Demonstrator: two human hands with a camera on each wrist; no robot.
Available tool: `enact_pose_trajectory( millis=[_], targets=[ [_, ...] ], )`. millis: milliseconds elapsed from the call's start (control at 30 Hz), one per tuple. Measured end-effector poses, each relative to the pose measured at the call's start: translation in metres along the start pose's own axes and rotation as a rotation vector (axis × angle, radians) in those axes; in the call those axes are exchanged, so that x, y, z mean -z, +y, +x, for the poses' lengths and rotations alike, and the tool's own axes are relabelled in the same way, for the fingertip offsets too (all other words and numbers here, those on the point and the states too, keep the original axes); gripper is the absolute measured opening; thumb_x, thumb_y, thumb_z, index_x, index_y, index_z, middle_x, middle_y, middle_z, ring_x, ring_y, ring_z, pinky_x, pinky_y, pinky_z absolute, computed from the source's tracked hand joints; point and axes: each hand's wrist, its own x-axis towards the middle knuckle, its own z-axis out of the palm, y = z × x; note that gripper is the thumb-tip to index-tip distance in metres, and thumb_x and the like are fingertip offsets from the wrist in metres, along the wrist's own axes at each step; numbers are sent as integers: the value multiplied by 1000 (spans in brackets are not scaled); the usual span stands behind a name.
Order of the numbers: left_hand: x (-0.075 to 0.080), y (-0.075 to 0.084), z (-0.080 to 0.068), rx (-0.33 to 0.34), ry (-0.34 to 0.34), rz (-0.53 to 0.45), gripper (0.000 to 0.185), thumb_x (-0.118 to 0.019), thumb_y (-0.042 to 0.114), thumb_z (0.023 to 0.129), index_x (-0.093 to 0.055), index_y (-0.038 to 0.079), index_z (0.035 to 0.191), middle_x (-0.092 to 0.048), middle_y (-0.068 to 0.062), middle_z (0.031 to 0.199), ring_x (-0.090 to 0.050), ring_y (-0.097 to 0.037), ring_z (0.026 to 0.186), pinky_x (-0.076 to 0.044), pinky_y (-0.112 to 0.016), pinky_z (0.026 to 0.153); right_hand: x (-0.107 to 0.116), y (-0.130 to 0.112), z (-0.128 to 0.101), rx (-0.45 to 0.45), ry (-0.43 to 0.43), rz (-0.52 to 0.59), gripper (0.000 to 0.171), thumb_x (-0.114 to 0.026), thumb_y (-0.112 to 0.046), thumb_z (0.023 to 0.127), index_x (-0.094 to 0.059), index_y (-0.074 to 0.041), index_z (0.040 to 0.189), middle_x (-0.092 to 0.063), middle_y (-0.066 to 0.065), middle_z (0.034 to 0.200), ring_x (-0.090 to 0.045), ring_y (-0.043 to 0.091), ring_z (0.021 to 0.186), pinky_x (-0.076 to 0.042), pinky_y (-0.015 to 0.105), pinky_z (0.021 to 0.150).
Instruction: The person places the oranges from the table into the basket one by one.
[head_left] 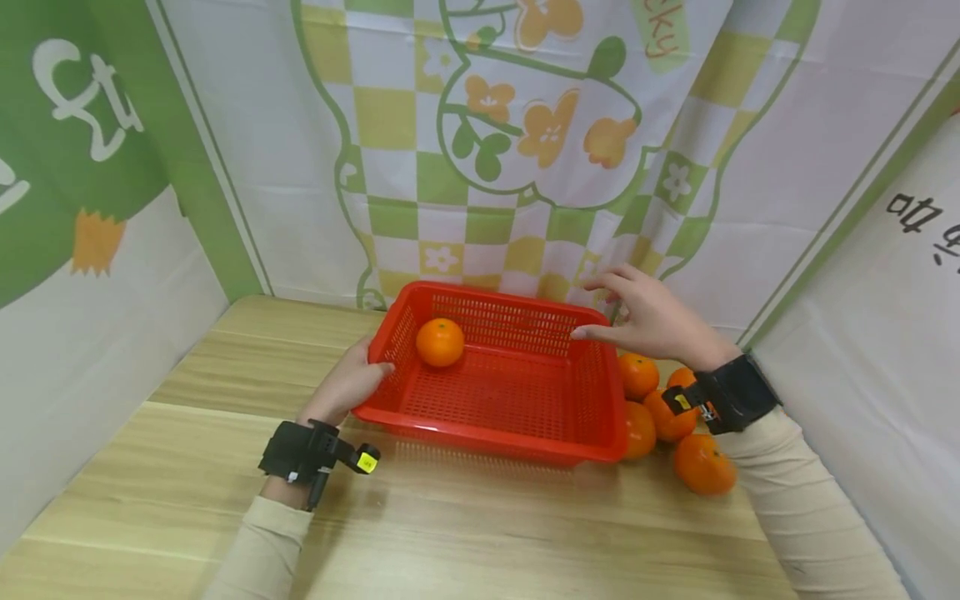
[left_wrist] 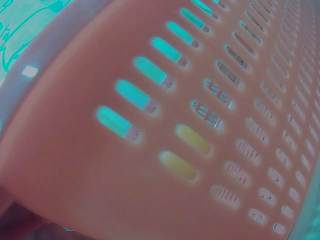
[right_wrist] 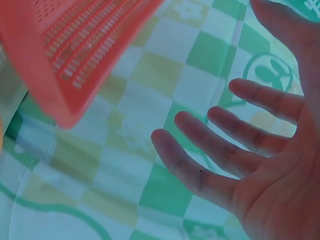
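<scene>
Holding the red basket (head_left: 517,392) by its near-left rim, my left hand (head_left: 347,388) had its fingers curled round the plastic edge, the thumb lying over the top; the left wrist view showed nothing but slotted basket wall pressed close to the lens. My right hand (head_left: 651,321) hung above the basket's far-right corner, fingers spread and straight, gripping nothing, with the fingertips near the rim; whether they touched it I could not tell. The right wrist view confirmed the splayed fingers (right_wrist: 210,160) against the checked cloth backdrop (head_left: 480,167).

One orange (head_left: 440,342) lay inside the basket, toward its far-left corner. The loose oranges (head_left: 670,417) sat in a cluster on the wooden table (head_left: 465,533) just beside the basket's right wall, under my right wrist.

As I judged it, the filling had barely begun: one fruit was in, the rest were outside, and my right hand was empty between trips. The next move called for lowering that hand to the cluster and closing round the nearest orange while my left kept the basket steady.
</scene>
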Motion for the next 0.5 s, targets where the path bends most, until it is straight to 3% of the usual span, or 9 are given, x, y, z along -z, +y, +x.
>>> enact_pose_trajectory(
  millis=[200,500],
  targets=[
    [1,0,-1,-3,-1,-4,58,-46,10,105,-29,1,160,-55,-29,148,-68,-43,120,-62,-52,96,9,13,-12,-40,-9,4,62,-81,-44,91,-64,-10,139,-62,16,135,-66,31,113,-63,42,82],
    [-1,1,-2,-14,-8,-25,59,-46,10,105,-27,1,161,-54,-30,149,-67,-44,121,-62,-53,97,9,35,-26,-71,20,3,55,-84,-40,89,-67,-9,131,-65,17,127,-71,36,109,-63,50,84]
  ],
)
